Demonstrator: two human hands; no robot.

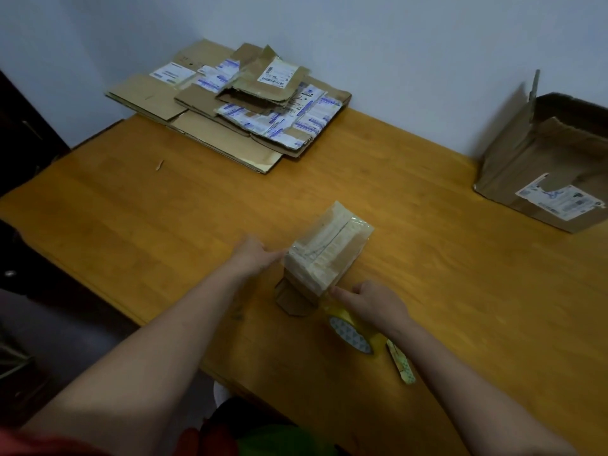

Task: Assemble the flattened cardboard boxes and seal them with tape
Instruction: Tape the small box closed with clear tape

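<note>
A small cardboard box point(325, 248) stands on the wooden table point(164, 218), its top covered in shiny clear tape, with loose flaps spread at its near end. My left hand point(255, 253) presses flat against the box's left side. My right hand point(370, 302) holds a roll of yellowish tape point(350, 330) just in front of the box, its forefinger pointing at the box's near corner where the tape strip runs on. A pile of flattened cardboard boxes point(230, 106) with shipping labels lies at the table's far left by the wall.
A bigger assembled box point(546, 162) with open top flaps stands at the table's right edge near the wall. A small yellow cutter point(401, 363) lies beside my right forearm. A tiny scrap point(159, 165) lies on the left part of the table.
</note>
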